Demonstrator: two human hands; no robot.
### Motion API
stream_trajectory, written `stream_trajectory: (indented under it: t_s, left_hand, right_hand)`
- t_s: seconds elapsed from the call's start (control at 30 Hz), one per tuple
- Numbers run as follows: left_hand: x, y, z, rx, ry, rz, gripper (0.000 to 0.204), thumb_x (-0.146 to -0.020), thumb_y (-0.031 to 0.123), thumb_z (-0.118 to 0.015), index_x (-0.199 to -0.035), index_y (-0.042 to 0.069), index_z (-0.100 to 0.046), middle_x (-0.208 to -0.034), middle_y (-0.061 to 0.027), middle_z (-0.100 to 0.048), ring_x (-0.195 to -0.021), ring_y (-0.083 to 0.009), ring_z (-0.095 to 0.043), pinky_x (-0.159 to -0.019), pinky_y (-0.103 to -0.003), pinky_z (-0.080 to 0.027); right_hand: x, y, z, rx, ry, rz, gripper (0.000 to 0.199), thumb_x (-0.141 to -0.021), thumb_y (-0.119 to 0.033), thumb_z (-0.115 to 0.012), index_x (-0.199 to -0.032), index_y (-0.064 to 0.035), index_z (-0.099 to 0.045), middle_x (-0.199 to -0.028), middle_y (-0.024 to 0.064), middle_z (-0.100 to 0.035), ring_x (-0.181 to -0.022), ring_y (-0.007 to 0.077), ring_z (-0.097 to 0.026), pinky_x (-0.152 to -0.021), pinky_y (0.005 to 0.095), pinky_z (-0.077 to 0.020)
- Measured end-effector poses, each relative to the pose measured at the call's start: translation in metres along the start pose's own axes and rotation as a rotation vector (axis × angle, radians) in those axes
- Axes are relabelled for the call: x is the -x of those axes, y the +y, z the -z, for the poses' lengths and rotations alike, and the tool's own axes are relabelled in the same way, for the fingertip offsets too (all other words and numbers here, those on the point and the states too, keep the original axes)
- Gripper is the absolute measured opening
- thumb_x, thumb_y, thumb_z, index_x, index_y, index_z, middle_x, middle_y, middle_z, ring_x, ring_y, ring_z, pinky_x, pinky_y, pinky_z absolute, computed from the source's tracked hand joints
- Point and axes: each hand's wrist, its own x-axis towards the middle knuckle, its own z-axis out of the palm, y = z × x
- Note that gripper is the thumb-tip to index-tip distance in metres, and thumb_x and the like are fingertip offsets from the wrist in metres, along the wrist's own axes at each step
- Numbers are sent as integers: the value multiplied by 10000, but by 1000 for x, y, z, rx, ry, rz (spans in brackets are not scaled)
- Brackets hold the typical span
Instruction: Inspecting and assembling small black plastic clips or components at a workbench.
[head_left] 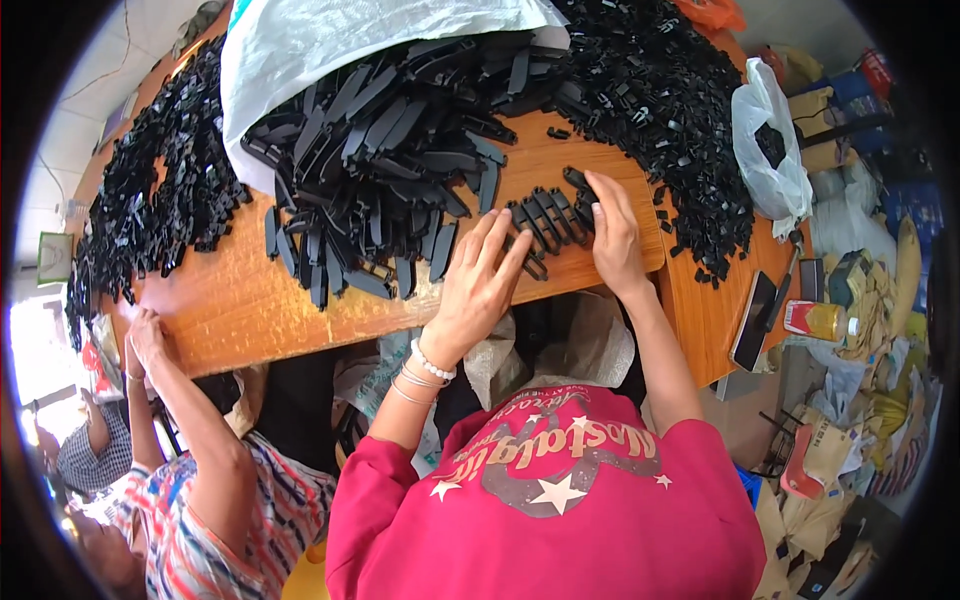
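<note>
On the brown wood-grain bench (235, 305), a short row of narrow black plastic pieces (548, 222) lies between the person's 2 hands. The left hand (478, 280), fingers long and slightly spread, is at the row's left end. The right hand (615, 235) has extended fingers at its right end; whether it grips a piece, I cannot tell. Long black plastic parts (370, 145) spill from a white sack (300, 60) beyond.
</note>
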Motion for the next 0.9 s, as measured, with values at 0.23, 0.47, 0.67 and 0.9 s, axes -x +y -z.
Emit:
stream_trajectory:
  t_s: [0.23, 0.47, 0.67, 0.9]
  left_hand:
    - [-31, -13, 5, 99, -331, -67, 545, -778, 60, -656, -1310, 96, -542, -1505, -194, -307, -1416, -365, -257, -1132, -465, -290]
    - [-29, -1, -10, 81, -353, -34, 588, -817, 173, -677, -1369, 115, -482, -1502, -213, -293, -1419, -388, -234, -1147, -477, -252]
    - [-25, 17, -29, 144, -285, 72, 588, -854, 198, -672, -1389, 94, -452, -1499, -249, -261, -1419, -416, -212, -1116, -484, -307]
    - [-21, 29, -33, 112, -195, 135, 655, -853, 243, -687, -1420, 93, -396, -1498, -277, -234, -1415, -441, -201, -1112, -515, -295]
  right_hand:
    - [-14, 15, -7, 83, 39, 109, 308, -991, -158, -453, -1223, 10, -567, -1214, 181, -567, -1121, 364, -527, -956, 428, -413]
    - [-44, 23, -8, 50, -48, 232, 246, -915, -83, -551, -1133, 10, -619, -1148, 139, -611, -1095, 324, -550, -938, 411, -427]
    - [-60, 36, -18, -177, -128, 234, 208, -884, -16, -572, -1070, 42, -646, -1148, 161, -619, -1092, 325, -570, -931, 386, -451]
    - [-69, 31, -18, -301, -122, 198, 158, -857, -37, -613, -989, 22, -676, -1052, 152, -642, -1013, 320, -589, -916, 390, -441]
